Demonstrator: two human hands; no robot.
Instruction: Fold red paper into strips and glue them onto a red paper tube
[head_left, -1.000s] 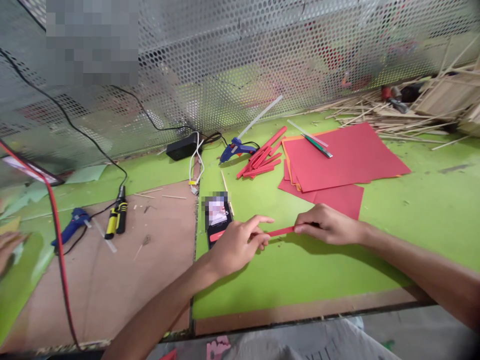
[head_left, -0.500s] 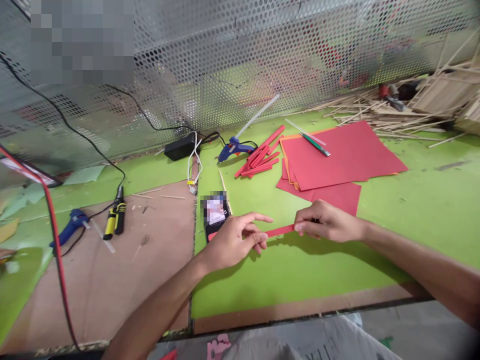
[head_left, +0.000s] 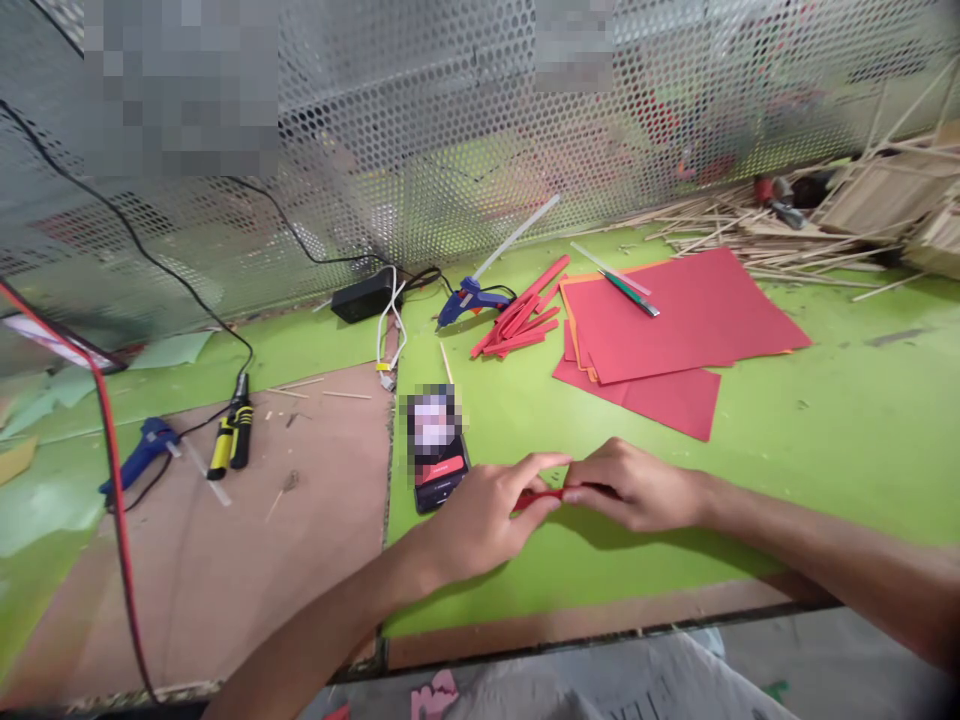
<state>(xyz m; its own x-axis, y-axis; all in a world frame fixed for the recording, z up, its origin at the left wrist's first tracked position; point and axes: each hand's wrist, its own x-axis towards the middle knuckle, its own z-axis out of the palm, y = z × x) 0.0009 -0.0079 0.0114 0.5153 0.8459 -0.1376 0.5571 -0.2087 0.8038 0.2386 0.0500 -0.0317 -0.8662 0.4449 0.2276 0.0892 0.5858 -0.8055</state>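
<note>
Between my two hands runs a narrow red paper strip (head_left: pixel 537 498), held just above the green tabletop (head_left: pixel 675 575). My left hand (head_left: pixel 491 510) pinches its left part, thumb in front and index finger stretched toward the other hand. My right hand (head_left: pixel 637 485) grips the right end, fingers curled around it, so that end is hidden. The fingertips of both hands nearly meet. A phone (head_left: pixel 436 490) with a lit screen lies just left of my left hand. Beyond the hands are a pile of folded red strips (head_left: pixel 521 325) and red paper sheets (head_left: pixel 690 320).
Green-handled tweezers (head_left: pixel 630 293) rest on the sheets. A blue glue gun (head_left: pixel 469 300) stands by a black adapter (head_left: pixel 365 297). At left lie another blue glue gun (head_left: pixel 142 460) and a yellow-black tool (head_left: pixel 231 440). Thin wooden sticks (head_left: pixel 750 225) heap up along the perforated metal screen (head_left: pixel 480 130).
Both hands have moved closer together and slightly nearer the table's front edge. Less of the red strip shows between them, and more of the phone is uncovered.
</note>
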